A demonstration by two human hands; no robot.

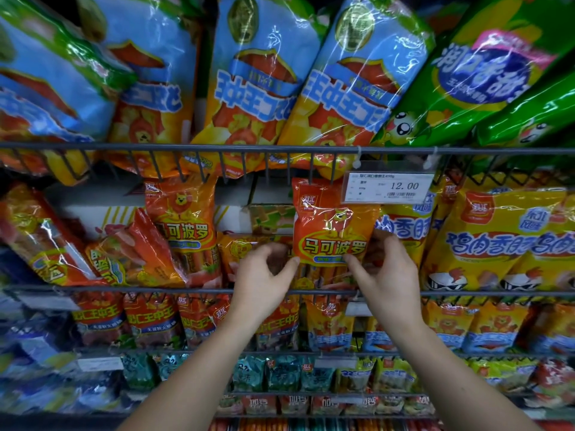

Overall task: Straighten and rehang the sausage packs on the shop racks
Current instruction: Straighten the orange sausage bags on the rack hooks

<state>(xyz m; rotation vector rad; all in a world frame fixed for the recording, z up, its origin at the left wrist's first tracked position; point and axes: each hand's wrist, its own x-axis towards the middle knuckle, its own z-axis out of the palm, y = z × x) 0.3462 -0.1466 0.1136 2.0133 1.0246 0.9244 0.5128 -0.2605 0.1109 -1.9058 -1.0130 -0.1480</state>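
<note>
Between left hand (264, 283), right hand (387, 275): pack (331, 219)

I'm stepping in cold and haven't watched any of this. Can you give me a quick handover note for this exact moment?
The right hand pinches the orange pack at its right edge, thumb in front.
The left hand has its thumb at the pack's left edge; whether it grips is unclear.
The pack is upright, its top just below the wire rail, beside the price tag. Whether it is hooked is hidden.
Done: the matching pack to the left looks roughly straight.
Left: probably settle this pack, then straighten the leaning packs at far left.
</note>
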